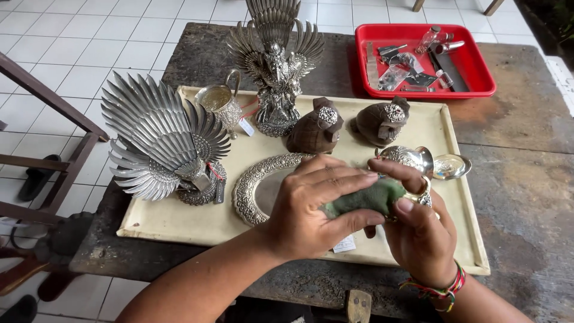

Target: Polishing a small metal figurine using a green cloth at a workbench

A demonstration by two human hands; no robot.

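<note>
1. Left hand (pixel 305 209): fingers clamped on a green cloth (pixel 359 199), pressing it against a small silver piece (pixel 421 194).
2. Right hand (pixel 418 233): fingers closed around that silver piece, held just above the cream tray (pixel 179 221).
3. On the tray: oval silver plate (pixel 254 188), winged bird statue (pixel 158 143), two dark turtle figures (pixel 314 128).
4. Red tray (pixel 365 54) sits far back on the table (pixel 526 197).

green cloth (pixel 359 200), silver embossed plate (pixel 254 185), red tray (pixel 484 72), cream tray (pixel 179 221), multicolour wristband (pixel 439 290)
</note>
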